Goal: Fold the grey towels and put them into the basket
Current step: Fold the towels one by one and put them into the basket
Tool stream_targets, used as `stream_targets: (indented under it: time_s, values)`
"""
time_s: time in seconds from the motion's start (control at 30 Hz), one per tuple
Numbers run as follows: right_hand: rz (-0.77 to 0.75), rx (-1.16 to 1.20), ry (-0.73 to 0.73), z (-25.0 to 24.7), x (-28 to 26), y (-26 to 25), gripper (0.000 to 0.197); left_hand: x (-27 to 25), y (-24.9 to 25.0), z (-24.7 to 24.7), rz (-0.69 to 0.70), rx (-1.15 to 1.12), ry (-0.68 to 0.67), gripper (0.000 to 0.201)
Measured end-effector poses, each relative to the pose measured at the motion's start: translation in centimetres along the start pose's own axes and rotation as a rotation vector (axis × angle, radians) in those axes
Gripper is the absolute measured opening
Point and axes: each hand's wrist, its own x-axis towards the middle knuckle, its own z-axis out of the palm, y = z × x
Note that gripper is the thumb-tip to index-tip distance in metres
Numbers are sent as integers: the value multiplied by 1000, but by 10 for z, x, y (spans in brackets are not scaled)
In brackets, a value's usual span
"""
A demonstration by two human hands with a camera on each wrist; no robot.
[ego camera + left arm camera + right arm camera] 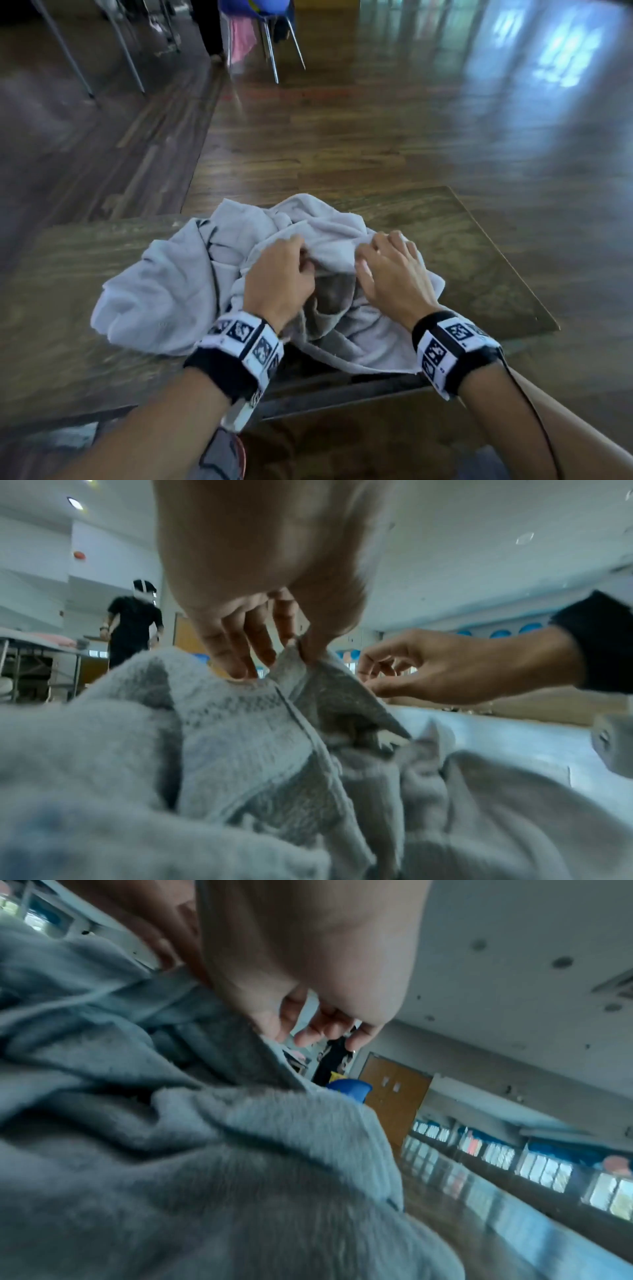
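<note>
Fingers of the left hand pinch a raised edge of the grey towels, thumb against forefinger, at the crest of the heap. Right hand sits just beside, to the right, fingers loosely curled with the tips on the same ridge; whether they grip cloth cannot be told. The heap lies crumpled beneath and mostly left of both hands, its long axis running left to right across the desk. Its near hem overhangs the desk's near edge. Bare desk lies right of and beyond the fingers, giving room to spread, in my judgement. No basket is in view.
</note>
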Motion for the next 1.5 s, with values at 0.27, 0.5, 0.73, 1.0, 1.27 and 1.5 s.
stream_targets:
  time_s: [0.27, 0.5, 0.73, 1.0, 1.27, 1.5]
  values:
    - [377, 573, -110, -97, -12, -86, 66, -11, 70, -101, 263, -351, 89, 12]
    - [377, 869, -171, -173, 19, -117, 31, -39, 38, -148, 334, -171, 74, 34]
    - [366, 964, 127, -192, 49, -121, 17, -54, -4, -173, -141, -88, 166, 13]
    - [33, 587, -341, -182, 24, -121, 49, -41, 22, -209, -421, -775, 89, 31]
    - [106, 458, -528, -140, -32, -151, 88, -49, 69, -195, -404, -1055, -73, 29]
    - [395, 629, -58, -156, -36, -123, 20, -49, 56, -209, -447, -1040, 187, 25]
